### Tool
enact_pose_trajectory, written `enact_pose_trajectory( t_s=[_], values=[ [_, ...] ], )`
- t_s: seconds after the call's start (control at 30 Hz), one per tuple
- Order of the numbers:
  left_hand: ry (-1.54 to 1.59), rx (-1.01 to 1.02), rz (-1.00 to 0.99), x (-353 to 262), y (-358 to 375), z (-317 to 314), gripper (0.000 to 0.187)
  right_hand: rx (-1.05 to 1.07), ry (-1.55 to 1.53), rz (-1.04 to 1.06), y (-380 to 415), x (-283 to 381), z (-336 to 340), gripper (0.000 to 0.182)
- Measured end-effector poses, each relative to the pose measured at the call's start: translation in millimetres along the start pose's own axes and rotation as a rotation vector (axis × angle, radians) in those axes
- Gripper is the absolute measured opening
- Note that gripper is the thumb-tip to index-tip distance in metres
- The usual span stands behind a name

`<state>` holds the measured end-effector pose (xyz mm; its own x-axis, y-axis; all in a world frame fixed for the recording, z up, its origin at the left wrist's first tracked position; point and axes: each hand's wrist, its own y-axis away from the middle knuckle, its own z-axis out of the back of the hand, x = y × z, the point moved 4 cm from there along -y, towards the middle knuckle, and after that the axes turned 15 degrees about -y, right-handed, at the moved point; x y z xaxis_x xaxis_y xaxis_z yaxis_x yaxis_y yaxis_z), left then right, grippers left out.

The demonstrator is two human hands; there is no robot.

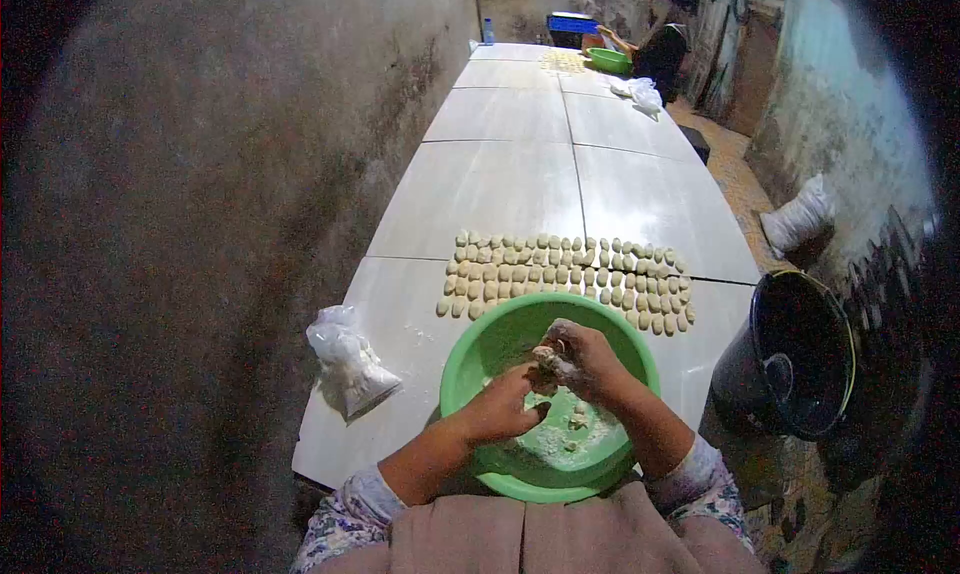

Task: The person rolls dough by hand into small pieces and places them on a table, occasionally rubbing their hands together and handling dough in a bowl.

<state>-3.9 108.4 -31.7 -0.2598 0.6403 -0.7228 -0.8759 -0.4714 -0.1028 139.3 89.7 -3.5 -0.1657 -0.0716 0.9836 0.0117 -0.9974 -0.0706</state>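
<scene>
Over a green basin (463, 354), my two hands meet around a small floury lump of dough (548, 357). My right hand (588, 362) closes on the lump from above, with flour on its fingers. My left hand (503, 406) is just below and to the left, its fingers curled up against the same dough and its thumb apart. Loose flour (570, 444) and a few dough crumbs (578, 417) lie in the bottom of the basin. Beyond the rim, many small oval dough pieces (560, 264) are laid out in rows on the white tabletop (500, 189).
A clear bag of white powder (350, 364) lies left of the basin. On the floor at right stands a black bucket (790, 354), with a white sack (798, 216) farther back. Another person (660, 54) works by a second green basin (608, 60) at the far end.
</scene>
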Motion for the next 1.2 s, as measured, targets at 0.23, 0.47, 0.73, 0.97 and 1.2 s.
enact_pose_trajectory(
  t_s=[0.23,0.47,0.73,0.97,1.2],
  values=[
    [-0.403,0.115,0.055,-8.6,-5.1,4.8,0.025,-0.081,0.157,0.165,-0.1,5.1,7.0,0.023],
    [-0.066,-0.131,0.089,7.7,-6.1,9.5,0.027,-0.072,0.334,0.201,5.2,1.8,13.8,0.018],
    [0.237,-0.208,0.35,25.4,-5.4,14.3,0.038,0.189,-0.401,0.093,-7.3,-16.5,-5.1,0.029],
    [0.813,0.017,0.292,6.2,-4.4,13.4,0.049,0.064,0.106,0.181,-5.6,4.0,-4.4,0.018],
    [0.4,0.064,0.291,23.4,-5.2,1.1,0.039,0.049,0.242,0.277,-3.4,0.8,-15.9,0.018]
  ],
)
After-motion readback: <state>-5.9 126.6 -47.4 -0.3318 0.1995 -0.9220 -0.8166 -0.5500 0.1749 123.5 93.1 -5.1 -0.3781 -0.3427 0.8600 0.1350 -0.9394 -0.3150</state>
